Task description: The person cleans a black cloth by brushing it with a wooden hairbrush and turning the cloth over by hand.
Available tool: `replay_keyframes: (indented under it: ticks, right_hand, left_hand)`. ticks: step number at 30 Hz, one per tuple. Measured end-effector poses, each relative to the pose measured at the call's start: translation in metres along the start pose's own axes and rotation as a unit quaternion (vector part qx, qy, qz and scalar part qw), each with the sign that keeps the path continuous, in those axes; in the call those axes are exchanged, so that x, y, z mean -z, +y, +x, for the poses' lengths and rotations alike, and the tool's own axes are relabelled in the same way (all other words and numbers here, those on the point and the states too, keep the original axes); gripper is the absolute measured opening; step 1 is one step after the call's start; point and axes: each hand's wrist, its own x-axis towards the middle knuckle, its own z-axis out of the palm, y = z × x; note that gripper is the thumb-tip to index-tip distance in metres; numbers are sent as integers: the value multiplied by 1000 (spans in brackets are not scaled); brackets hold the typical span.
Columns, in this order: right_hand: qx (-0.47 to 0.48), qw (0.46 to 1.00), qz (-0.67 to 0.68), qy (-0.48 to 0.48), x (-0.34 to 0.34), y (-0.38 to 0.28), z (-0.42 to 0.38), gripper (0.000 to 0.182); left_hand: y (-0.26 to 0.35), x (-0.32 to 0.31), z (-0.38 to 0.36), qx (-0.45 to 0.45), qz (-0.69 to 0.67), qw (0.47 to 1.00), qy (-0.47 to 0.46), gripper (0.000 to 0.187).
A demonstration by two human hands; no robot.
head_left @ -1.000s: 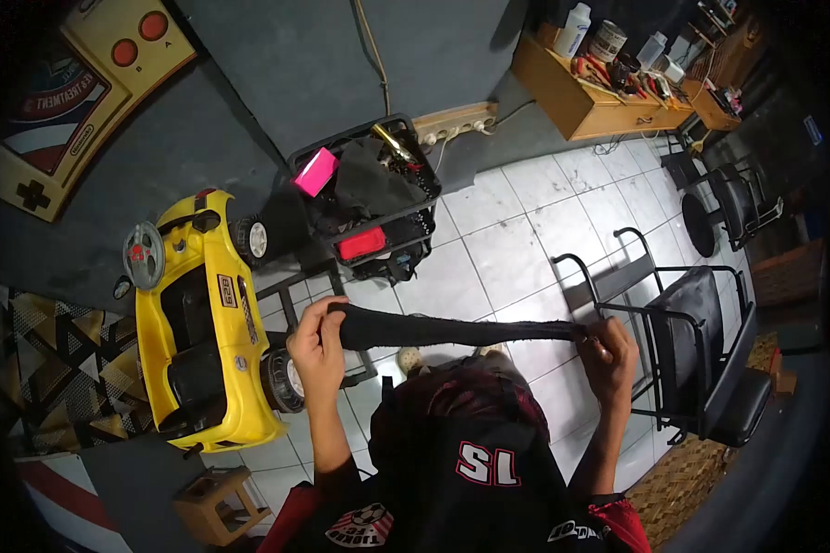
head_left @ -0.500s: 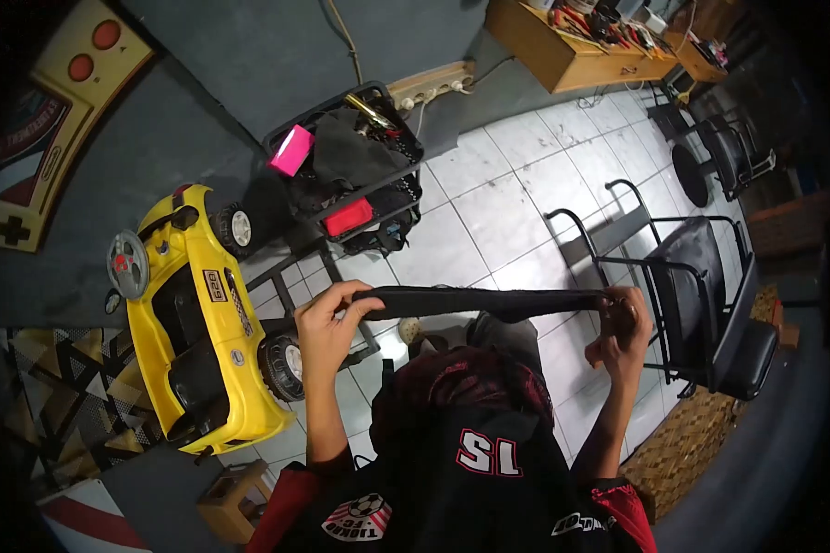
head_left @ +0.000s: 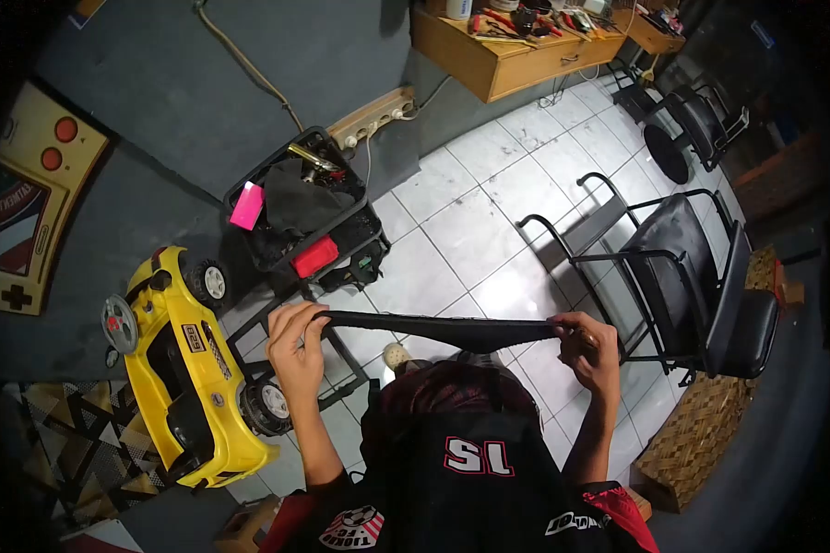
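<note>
A long strip of black cloth (head_left: pixel 452 330) is stretched sideways in front of my body, sagging a little towards its right half. My left hand (head_left: pixel 297 350) pinches one end between thumb and fingers. At the other end, my right hand (head_left: pixel 587 352) grips the cloth with bent fingers. Below the strip is my black and red shirt (head_left: pixel 461 442).
A yellow toy car (head_left: pixel 180 378) stands at the left. Behind it is a black basket (head_left: pixel 341 226) piled with dark items. A black barber chair (head_left: pixel 682 258) stands at the right. Tools lie on a wooden wall drawer (head_left: pixel 526 74) at the top.
The camera view has shifted, so the basket and chair appear further left. Both hands and the cloth sit slightly lower and further left in view, still stretched between them.
</note>
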Motion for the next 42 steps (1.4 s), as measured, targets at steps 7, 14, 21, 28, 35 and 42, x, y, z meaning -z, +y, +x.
replay_keyframes:
  ticks: [7, 14, 21, 28, 35, 42]
  right_hand:
    - [-7, 999, 35, 11, 18, 33, -1, 9]
    - [-55, 998, 25, -9, 14, 70, 30, 14]
    - [14, 995, 87, 36, 46, 41, 62, 57]
    - [334, 916, -126, 181, 42, 21, 32, 27]
    - [-50, 975, -149, -154, 1, 146, -18, 19]
    - [-100, 994, 42, -15, -4, 125, -7, 22]
  left_hand:
    - [28, -18, -5, 143, -85, 985, -36, 13]
    - [24, -55, -14, 176, -112, 969, -130, 13]
    - [48, -65, 38, 205, -283, 924, -154, 12]
    - [83, -61, 24, 124, -282, 951, -21, 23]
    - [11, -89, -95, 279, -142, 909, -274, 27]
    - [26, -87, -82, 265, -112, 945, -154, 18]
